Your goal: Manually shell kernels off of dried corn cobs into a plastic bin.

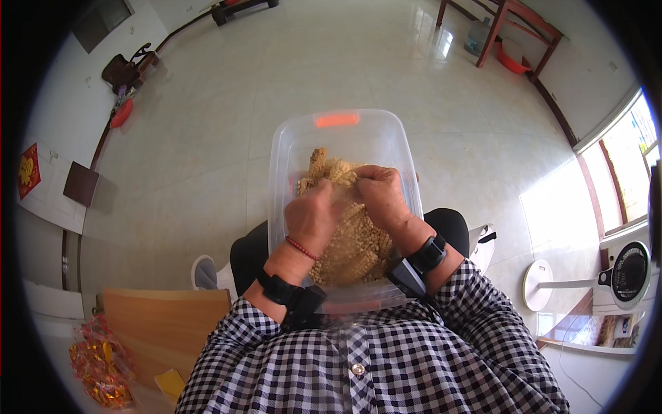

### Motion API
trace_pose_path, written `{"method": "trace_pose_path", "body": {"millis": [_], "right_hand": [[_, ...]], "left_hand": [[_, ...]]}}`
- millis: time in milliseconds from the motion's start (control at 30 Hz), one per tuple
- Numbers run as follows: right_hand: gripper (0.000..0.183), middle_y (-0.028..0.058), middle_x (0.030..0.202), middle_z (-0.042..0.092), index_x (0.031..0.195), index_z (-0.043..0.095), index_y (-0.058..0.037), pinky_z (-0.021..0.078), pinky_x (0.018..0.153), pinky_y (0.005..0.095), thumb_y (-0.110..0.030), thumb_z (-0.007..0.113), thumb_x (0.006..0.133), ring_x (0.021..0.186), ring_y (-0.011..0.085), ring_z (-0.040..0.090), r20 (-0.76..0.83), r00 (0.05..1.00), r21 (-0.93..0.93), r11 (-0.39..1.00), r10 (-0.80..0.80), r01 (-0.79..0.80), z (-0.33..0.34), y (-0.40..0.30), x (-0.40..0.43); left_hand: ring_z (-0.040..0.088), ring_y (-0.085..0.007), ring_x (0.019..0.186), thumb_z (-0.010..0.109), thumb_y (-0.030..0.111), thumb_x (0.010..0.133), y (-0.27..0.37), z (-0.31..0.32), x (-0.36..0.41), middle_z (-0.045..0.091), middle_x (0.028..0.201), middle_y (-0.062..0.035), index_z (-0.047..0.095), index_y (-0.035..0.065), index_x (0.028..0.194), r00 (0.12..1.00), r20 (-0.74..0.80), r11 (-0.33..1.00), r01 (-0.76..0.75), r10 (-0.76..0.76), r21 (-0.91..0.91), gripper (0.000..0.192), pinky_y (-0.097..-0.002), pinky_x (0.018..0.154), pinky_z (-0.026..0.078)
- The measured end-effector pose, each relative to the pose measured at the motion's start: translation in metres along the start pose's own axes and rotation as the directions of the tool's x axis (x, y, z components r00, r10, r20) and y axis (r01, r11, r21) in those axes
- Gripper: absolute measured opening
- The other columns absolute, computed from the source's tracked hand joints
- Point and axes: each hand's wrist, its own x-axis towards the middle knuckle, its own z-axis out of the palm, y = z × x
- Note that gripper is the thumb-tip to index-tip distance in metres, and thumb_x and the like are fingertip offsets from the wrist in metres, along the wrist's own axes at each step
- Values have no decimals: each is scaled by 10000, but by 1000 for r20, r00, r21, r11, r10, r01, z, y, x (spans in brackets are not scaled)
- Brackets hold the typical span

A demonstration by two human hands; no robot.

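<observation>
A clear plastic storage box (408, 155) with orange handles rests across my lap. Inside lie loose corn kernels (341, 240) and several dried corn cobs (316, 161). Over the box, my left hand (311, 215) and my right hand (382, 194) meet at a pale corn cob (342, 173). The fingers of both hands are curled in at this cob; the left fingertips are partly hidden and blurred. A red bead bracelet and a black strap are on my left wrist, and a black device is strapped to the right one.
A wooden board or tabletop (165, 310) stands at my lower left, beside shiny red and gold packets (101, 367). A white fan (628, 274) is at the right. Further off are a wooden table (504, 20), a water jug (477, 37) and a red basin (512, 61).
</observation>
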Motion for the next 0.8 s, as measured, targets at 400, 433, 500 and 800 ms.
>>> {"method": "trace_pose_path", "body": {"millis": [400,433,500,800], "right_hand": [[347,141,1157,608,1183,574,62,422,955,313,-120,466,909,1105,195,550,341,937,224,975,-73,-6,-5,-14,-6],[347,141,1157,608,1183,574,62,422,955,313,-120,466,909,1105,195,550,341,937,223,975,-74,-4,-5,-17,-9],[365,149,1186,596,1217,534,64,438,955,334,-171,443,952,1096,219,565,389,899,163,975,-202,148,-4,-25,-15],[210,125,1047,618,1038,567,27,506,816,319,-155,492,963,928,200,601,511,860,519,802,-12,-297,-3,-15,-5]], "left_hand": [[553,-146,528,634,90,862,-15,14,6,578,667,-38,592,42,948,996,0,822,70,-85,-566,107,-306,466,433],[530,-117,518,628,87,869,-12,11,6,563,657,-19,593,36,949,992,57,770,120,-109,-627,101,-287,454,421],[482,-75,490,614,81,880,-8,4,7,527,637,16,592,28,931,960,243,600,277,-139,-750,77,-242,430,381],[474,-85,490,599,99,877,-4,-5,5,512,619,10,576,22,889,861,499,466,484,-102,-740,81,-223,438,363]]}}
